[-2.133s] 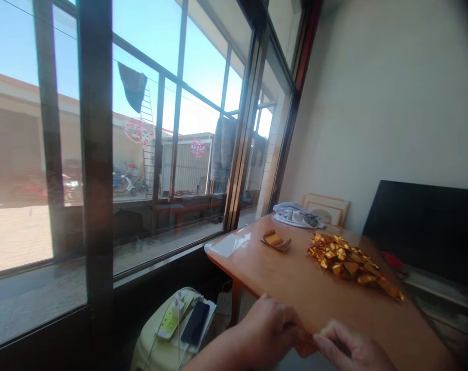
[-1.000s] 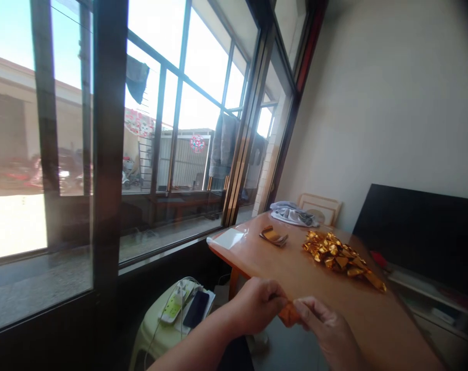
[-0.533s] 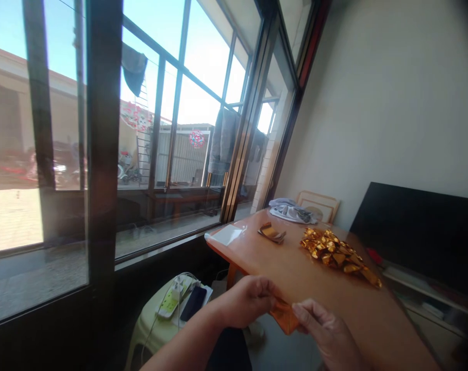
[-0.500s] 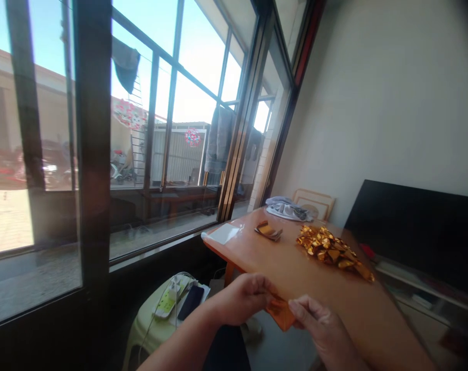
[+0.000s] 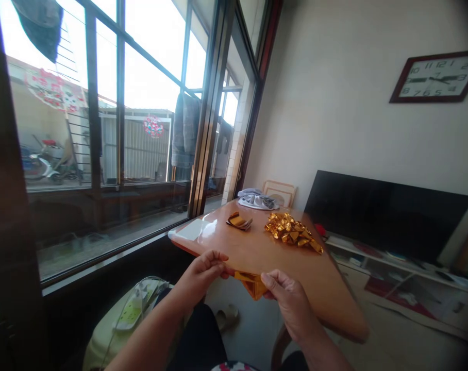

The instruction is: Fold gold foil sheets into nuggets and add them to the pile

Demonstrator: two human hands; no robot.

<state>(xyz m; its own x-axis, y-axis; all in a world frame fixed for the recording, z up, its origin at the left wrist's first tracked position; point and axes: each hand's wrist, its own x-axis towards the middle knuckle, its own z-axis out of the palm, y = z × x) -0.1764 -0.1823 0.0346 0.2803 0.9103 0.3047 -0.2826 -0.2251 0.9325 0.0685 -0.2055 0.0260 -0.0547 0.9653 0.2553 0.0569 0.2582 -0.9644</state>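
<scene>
A folded piece of shiny gold foil paper [image 5: 254, 286] is stretched between my two hands, above my lap at the table's near edge. My left hand [image 5: 209, 269] is closed in a pinch at the paper's left end. On the other side, my right hand [image 5: 290, 299] grips the right end between thumb and fingers. The paper has a flat upper strip and a pointed lower part. On the table, a heap of folded gold foil pieces [image 5: 290, 230] lies to the right, and a small stack of gold sheets [image 5: 239, 220] lies farther left.
The wooden table [image 5: 296, 263] carries a folded grey cloth bundle [image 5: 257, 200] at its far end. At lower left stands a pale green stool [image 5: 102, 330] with a power strip [image 5: 129, 314]. A television [image 5: 384, 211] stands right, beneath a wall clock [image 5: 437, 77].
My view has swung right, bringing the clock into sight. My hands have moved slightly apart and the gold foil paper now shows a flat strip along its top.
</scene>
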